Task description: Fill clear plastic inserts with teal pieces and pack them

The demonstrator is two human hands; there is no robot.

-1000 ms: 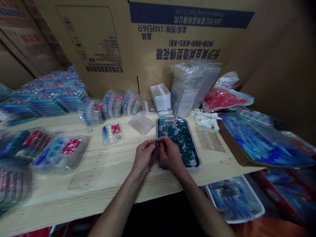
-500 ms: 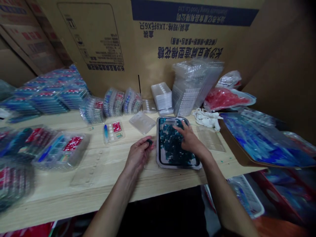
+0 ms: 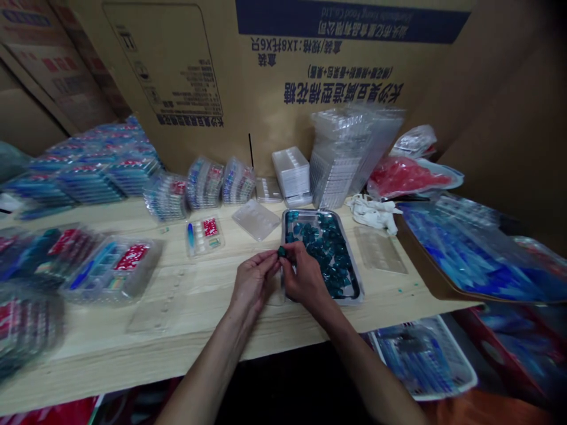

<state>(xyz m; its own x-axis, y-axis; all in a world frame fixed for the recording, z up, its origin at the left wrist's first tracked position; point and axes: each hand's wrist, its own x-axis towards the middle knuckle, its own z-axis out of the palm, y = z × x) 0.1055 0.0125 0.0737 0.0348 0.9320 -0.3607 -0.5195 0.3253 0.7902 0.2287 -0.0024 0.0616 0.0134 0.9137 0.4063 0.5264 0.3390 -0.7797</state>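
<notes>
Just left of the metal tray (image 3: 358, 289), my two hands meet over a small dark green piece (image 3: 282, 252). My left hand (image 3: 251, 282) is closed, its thumb and fingertips against the piece from the left. From the right, my right hand (image 3: 305, 274) pinches at the same piece with thumb and forefinger. Many more dark green, glossy pieces (image 3: 325, 251) lie loose in the tray, which my right hand partly overlaps. What else my curled fingers may hold is hidden.
A filled clear tray (image 3: 204, 236) and a flat clear lid (image 3: 256, 220) lie beyond my hands. Stacked clear trays (image 3: 334, 171) stand behind the metal tray. On the right are white gloves (image 3: 374, 213) and a carton of blue packets (image 3: 469, 254). Filled packs (image 3: 110, 268) sit left.
My right hand has come out of the metal tray, moving left and toward me, and now meets my left hand at the green piece. My left hand has shifted slightly right.
</notes>
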